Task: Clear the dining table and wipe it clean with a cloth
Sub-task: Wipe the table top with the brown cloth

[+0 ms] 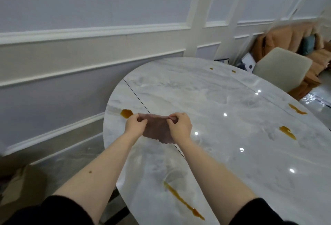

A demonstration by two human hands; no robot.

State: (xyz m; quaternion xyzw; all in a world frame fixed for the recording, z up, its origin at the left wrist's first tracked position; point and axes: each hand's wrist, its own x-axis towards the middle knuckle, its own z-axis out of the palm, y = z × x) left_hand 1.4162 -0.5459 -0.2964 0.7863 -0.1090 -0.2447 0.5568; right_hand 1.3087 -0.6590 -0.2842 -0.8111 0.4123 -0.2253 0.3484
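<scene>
A brownish-mauve cloth is stretched between my hands just above the left part of the oval marble dining table. My left hand pinches its left top corner and my right hand pinches its right top corner. Amber sauce stains mark the tabletop: a blob just left of my left hand, a long streak near the front edge, two smears at the right, and small spots at the far end.
A beige chair stands at the table's far right side. Behind it lies a tan sofa with a blue cushion. A panelled wall runs close along the table's left side. A cardboard box sits on the floor at lower left.
</scene>
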